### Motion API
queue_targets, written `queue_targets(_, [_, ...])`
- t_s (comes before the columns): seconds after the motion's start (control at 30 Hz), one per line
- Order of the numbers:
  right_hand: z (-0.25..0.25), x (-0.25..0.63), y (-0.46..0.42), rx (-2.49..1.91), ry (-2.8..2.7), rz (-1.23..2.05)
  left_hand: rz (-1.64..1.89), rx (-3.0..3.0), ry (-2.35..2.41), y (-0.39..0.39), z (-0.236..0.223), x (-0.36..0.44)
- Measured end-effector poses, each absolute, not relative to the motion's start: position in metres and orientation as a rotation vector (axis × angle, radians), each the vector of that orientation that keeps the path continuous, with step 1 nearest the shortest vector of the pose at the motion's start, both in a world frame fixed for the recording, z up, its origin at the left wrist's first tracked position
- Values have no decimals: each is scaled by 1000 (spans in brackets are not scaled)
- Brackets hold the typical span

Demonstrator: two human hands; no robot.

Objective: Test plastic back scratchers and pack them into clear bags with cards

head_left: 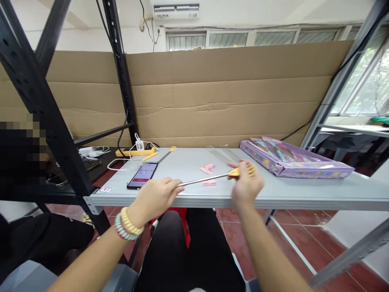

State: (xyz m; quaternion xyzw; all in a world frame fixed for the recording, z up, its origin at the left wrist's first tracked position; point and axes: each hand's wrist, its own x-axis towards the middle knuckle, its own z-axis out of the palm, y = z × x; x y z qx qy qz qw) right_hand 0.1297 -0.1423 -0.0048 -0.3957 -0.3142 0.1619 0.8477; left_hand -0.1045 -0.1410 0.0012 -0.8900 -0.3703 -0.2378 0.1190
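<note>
A back scratcher with a thin metal rod point(206, 179) and a yellow claw-like end stretches across in front of me, above the table's front part. My left hand point(159, 196) is closed around the rod's left end. At the other end, my right hand point(247, 184) grips the yellow part and is slightly blurred. Small pink cards point(208, 168) lie on the table behind the rod, with clear plastic sleeves point(223, 154) beyond them. A second back scratcher point(164, 156) with a yellow claw end lies farther back, behind a phone point(142, 176).
On the right of the grey table point(291, 188) sits a purple box point(299, 162) of packaged items. A yellow power strip point(136, 152) with white cables is at the back left. Black metal posts point(121, 73) and a cardboard wall point(227, 97) border the table. Another person sits at far left.
</note>
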Motion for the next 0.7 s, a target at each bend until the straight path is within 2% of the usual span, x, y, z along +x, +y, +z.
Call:
queue_targets(0.1, [-18,59,-153,-739,-612,460,-742,-2656,-1047,-144,-3,-64])
queue_targets(0.2, [-27,57,-152,-738,-706,540,-766,-2702,-1036,-141,-10,-57])
queue_targets(0.3, [-22,115,-141,-818,-858,560,-695,-2689,-1048,-132,-13,-84])
queue_targets(0.53, [3,293,-152,-825,-573,56,-486,-2594,-1031,-124,-2,-194])
queue_targets(0.6, [0,321,-163,-871,-575,-65,-468,-2612,-1028,-129,-4,-216])
queue_targets(0.7, [-7,333,-172,-937,-628,-35,-540,-2574,-1109,-136,-10,-234])
